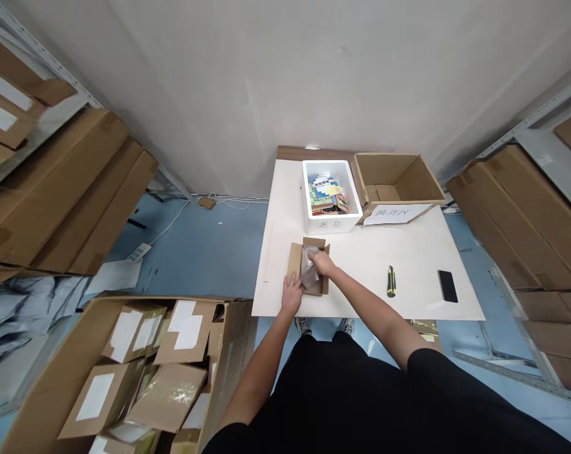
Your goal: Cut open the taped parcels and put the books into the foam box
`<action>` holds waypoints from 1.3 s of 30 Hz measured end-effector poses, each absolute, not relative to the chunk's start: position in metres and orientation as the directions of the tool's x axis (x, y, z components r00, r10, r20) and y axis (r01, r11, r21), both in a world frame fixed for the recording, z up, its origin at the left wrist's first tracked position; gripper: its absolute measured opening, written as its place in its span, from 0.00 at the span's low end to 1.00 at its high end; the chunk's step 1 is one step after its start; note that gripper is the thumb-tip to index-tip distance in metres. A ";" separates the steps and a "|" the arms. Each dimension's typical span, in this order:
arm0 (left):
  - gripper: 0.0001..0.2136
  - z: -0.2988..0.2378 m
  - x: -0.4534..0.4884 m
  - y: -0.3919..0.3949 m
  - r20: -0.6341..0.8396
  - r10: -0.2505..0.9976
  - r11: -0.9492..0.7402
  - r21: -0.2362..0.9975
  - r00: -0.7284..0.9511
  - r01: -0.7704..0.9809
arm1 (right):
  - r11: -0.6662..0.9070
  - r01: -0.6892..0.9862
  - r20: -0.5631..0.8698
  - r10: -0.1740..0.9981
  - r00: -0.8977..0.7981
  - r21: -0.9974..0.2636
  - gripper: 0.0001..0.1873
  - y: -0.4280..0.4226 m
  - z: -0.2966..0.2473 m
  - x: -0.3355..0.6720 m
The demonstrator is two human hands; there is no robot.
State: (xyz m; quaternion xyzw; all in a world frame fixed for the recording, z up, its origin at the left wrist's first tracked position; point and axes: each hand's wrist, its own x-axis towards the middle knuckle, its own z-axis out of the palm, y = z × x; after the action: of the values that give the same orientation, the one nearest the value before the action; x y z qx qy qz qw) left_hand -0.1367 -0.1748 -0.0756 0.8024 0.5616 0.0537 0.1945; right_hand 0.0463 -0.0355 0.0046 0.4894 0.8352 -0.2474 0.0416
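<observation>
A small open cardboard box [324, 285] sits near the front edge of the white table, its flaps folded out. My left hand [292, 294] is at the box's left side, fingers gripping the lower part of the left flap. Reaching into the box from the right, my right hand [323, 263] has its fingers closed on a clear plastic wrapper [309, 272]. What lies inside or under the wrapper cannot be made out. To the right of my right forearm, a black and yellow box cutter [391, 282] rests on the table.
A white foam box [333, 224] with books and a labelled open carton [399, 208] stand at the table's back. A black phone [447, 286] lies at right. A large carton [101, 302] of parcels is at lower left. Shelves with cartons [526, 214] flank both sides.
</observation>
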 end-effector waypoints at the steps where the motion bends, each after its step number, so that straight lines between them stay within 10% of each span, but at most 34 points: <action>1: 0.16 -0.074 -0.141 -0.174 -0.135 0.922 -0.292 0.371 0.362 0.882 | 0.403 0.828 -0.273 0.808 -0.522 -0.390 0.20 -0.033 0.013 0.051; 9: 0.14 -0.057 -0.193 -0.169 -0.151 0.953 -0.219 0.254 0.263 0.942 | 0.344 0.756 0.027 0.917 -0.398 -0.557 0.30 -0.031 0.067 0.155; 16: 0.13 -0.041 -0.232 -0.168 -0.187 0.948 -0.219 0.211 0.259 0.953 | 0.203 0.834 -0.254 0.893 -0.373 -0.513 0.08 -0.036 0.026 0.258; 25: 0.29 -0.008 -0.195 -0.181 -0.221 0.965 -0.113 0.141 0.143 0.983 | -0.039 0.976 -0.475 0.877 -0.070 -0.216 0.47 -0.049 -0.096 0.236; 31: 0.32 0.007 -0.126 -0.196 -0.144 0.989 0.001 0.174 0.024 0.985 | -0.186 0.913 -0.371 0.928 0.041 -0.364 0.50 -0.069 -0.124 0.246; 35: 0.24 -0.032 -0.015 -0.172 -0.294 0.930 -0.075 0.438 0.222 0.896 | -0.214 0.893 -0.360 0.931 0.064 -0.395 0.53 -0.082 -0.115 0.261; 39: 0.31 -0.082 0.078 -0.128 -0.473 0.880 0.179 0.417 0.045 0.891 | -0.230 0.873 -0.360 0.930 0.067 -0.430 0.54 -0.116 -0.105 0.284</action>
State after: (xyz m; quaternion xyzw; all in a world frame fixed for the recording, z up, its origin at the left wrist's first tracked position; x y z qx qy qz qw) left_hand 0.0783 -0.1279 -0.0815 0.6407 0.6910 -0.0082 0.3346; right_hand 0.2843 -0.1160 -0.1045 0.7289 0.6185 -0.2892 -0.0495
